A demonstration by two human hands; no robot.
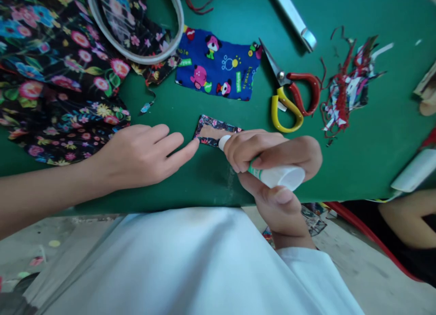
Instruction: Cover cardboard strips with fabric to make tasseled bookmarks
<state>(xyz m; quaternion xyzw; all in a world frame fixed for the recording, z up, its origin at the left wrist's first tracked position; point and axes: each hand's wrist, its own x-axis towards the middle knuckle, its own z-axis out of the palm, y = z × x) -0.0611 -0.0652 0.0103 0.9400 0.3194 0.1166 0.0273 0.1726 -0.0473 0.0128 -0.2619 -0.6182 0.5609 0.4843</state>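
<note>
A small card piece with a brown middle and dark floral fabric folded round its edges lies on the green table. My right hand is wrapped round a white glue stick with a green band, its white tip against the card's lower right edge. The fingers cover part of the stick and the card's right end. My left hand lies to the left, forefinger stretched out to the card's lower left corner and the other fingers loosely bent, holding nothing.
Dark floral fabric spreads at left, partly under a roll of tape. Beyond the card lies a blue printed cloth. Scissors, a metal bar and a scrap heap are at right. Another person's arm shows at far right.
</note>
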